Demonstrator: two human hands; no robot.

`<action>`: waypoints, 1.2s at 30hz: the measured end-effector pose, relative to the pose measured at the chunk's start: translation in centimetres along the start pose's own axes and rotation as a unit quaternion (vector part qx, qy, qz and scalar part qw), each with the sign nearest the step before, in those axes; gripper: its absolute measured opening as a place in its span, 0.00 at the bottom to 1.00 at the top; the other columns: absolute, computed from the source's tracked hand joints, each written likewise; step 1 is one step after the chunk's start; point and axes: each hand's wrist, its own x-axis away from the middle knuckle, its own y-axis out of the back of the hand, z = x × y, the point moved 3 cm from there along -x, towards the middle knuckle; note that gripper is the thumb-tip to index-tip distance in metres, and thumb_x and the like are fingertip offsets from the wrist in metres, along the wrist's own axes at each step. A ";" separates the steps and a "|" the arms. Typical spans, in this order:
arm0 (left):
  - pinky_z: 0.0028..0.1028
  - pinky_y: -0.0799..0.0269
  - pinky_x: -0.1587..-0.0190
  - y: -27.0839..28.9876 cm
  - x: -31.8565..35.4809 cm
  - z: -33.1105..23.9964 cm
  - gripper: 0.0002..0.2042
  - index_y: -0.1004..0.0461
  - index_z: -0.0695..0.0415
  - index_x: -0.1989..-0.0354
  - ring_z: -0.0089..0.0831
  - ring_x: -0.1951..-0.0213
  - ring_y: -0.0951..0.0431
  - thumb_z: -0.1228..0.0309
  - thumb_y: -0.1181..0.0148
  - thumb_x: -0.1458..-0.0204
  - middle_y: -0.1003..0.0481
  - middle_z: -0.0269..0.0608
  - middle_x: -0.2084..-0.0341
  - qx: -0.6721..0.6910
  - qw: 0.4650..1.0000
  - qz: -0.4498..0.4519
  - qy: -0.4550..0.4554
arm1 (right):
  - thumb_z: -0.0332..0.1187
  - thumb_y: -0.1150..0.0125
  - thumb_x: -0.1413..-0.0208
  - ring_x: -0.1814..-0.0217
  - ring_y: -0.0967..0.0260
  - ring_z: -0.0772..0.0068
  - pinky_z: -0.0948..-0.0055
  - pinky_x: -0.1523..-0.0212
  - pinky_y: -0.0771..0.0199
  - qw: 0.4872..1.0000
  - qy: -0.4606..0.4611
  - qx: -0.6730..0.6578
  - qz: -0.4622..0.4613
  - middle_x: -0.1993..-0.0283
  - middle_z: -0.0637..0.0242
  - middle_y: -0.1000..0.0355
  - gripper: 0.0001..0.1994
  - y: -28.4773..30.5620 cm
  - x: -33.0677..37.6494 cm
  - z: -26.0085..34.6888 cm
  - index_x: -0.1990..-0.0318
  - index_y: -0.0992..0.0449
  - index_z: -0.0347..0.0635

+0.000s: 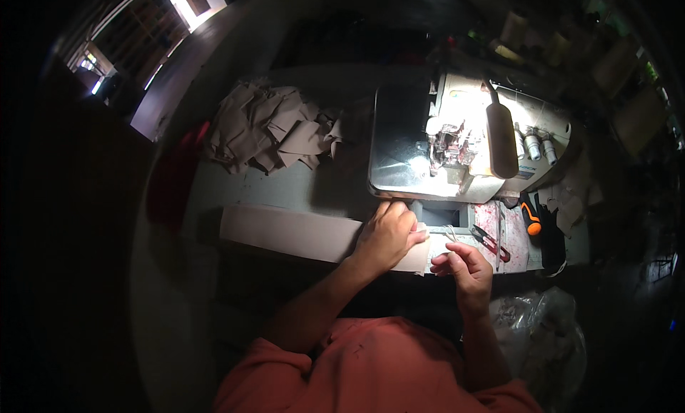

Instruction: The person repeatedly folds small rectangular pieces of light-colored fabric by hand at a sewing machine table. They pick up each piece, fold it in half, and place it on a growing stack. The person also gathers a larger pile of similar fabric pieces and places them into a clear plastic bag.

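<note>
My left hand rests with curled fingers on the right end of a long beige fabric strip that lies along the table's front edge. My right hand is just to its right, fingertips pinched on the strip's end or a thin thread; which one I cannot tell. Both hands sit in front of a white sewing machine with a lit needle area. Small red-handled snips lie beside my right hand.
A heap of beige fabric pieces lies at the back left of the table. An orange-and-black tool and thread spools sit to the right. A clear plastic bag hangs low right. The surroundings are dark.
</note>
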 end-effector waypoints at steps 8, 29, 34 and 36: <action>0.29 0.37 0.62 0.3 0.4 0.7 0.04 0.27 0.60 0.74 0.35 0.68 0.33 0.74 0.43 0.60 0.29 0.39 0.77 0.201 0.974 -0.052 -0.088 | 0.26 0.54 0.47 0.72 0.32 0.77 0.82 0.70 0.34 0.998 0.019 0.038 -0.050 0.70 0.60 0.29 0.09 0.6 -0.3 0.3 0.61 0.34 0.31; 0.31 0.46 0.46 10.3 12.8 10.2 0.21 0.43 0.62 0.48 0.34 0.48 0.40 0.67 0.51 0.50 0.38 0.42 0.51 0.635 0.609 -0.410 0.241 | 0.27 0.48 0.54 0.75 0.35 0.74 0.77 0.71 0.37 0.958 0.005 0.287 0.013 0.77 0.63 0.32 0.04 -2.6 -2.4 1.3 0.72 0.30 0.35; 0.29 0.46 0.49 13.9 15.8 10.1 0.23 0.44 0.62 0.47 0.33 0.49 0.40 0.62 0.53 0.49 0.40 0.43 0.50 0.310 0.708 -0.517 0.367 | 0.28 0.46 0.55 0.79 0.35 0.64 0.71 0.77 0.37 0.928 0.059 0.365 0.054 0.80 0.58 0.33 0.05 -3.0 -3.0 2.1 0.73 0.32 0.35; 0.30 0.42 0.52 16.1 17.1 9.8 0.24 0.46 0.59 0.45 0.32 0.51 0.38 0.61 0.54 0.48 0.39 0.44 0.52 0.060 0.783 -0.507 0.355 | 0.26 0.47 0.54 0.74 0.30 0.70 0.76 0.74 0.34 0.968 -0.009 0.235 0.088 0.79 0.61 0.30 0.04 -4.5 -3.5 3.5 0.74 0.33 0.34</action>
